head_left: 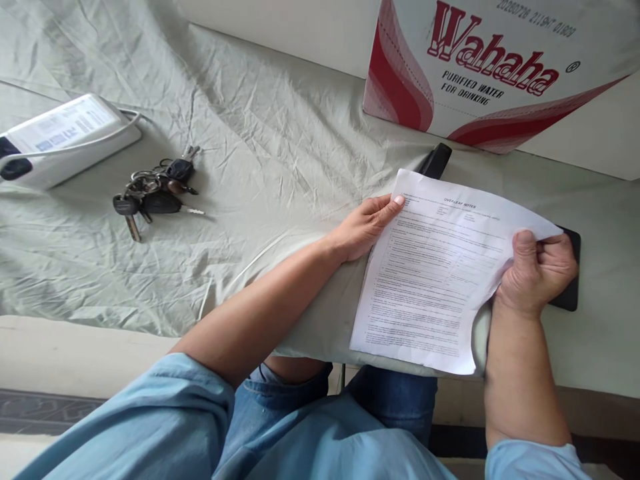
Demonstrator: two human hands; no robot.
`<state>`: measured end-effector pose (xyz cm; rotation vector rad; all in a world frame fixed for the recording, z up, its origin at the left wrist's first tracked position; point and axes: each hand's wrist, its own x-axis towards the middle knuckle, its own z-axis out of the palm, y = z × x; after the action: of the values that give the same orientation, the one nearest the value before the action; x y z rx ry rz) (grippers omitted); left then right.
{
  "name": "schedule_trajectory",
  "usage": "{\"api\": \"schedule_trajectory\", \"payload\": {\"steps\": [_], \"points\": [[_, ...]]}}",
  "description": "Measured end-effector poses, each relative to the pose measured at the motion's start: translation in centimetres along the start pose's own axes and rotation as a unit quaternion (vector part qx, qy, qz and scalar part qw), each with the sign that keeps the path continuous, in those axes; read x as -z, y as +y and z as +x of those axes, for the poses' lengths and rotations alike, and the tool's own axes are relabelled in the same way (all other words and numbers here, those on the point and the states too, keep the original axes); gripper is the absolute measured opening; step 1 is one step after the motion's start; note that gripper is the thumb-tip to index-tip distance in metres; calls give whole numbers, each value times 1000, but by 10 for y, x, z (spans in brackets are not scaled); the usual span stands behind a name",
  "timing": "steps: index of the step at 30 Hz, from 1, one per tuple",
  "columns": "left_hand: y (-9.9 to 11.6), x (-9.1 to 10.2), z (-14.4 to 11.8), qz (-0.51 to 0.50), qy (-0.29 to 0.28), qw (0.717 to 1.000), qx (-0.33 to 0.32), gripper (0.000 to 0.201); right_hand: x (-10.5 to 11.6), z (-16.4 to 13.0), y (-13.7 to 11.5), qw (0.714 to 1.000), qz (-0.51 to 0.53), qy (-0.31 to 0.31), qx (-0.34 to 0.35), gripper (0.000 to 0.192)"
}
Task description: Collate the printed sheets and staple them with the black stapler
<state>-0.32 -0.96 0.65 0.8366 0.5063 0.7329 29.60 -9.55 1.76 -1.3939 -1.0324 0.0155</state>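
A printed sheet of paper [430, 280] headed "OVERLEAF NOTES" is held up over the table's front edge, its lower end hanging towards my lap. My left hand [367, 227] pinches its left edge near the top, thumb on the printed face. On the other side, my right hand [540, 270] grips the upper right edge, thumb in front and fingers curled behind, and the paper bends there. Whether more than one sheet is held, I cannot tell. Partly hidden behind the paper are a black object [436, 160] at its top and a flat dark object [573, 287] beyond my right hand.
A red and white Wahaha water carton [465, 73] stands at the back right. On the wrinkled pale green cloth [280, 147] lie a bunch of keys [160, 190] and, at far left, a white device with a cable [70, 140]. The table's front edge runs above my lap.
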Motion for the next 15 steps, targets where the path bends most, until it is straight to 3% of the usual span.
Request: {"api": "schedule_trajectory", "payload": {"steps": [5,11,15], "points": [[-1,2,2,-12,9,1000,2,64,-1,-1,3,999,39,-21,-11,52],[-2,2,6,-60,25,998,2,66,-5,10,17,992,85,-47,-85,88],[-2,3,9,-86,36,996,-13,66,-1,2,8,971,111,-137,-164,84]]}}
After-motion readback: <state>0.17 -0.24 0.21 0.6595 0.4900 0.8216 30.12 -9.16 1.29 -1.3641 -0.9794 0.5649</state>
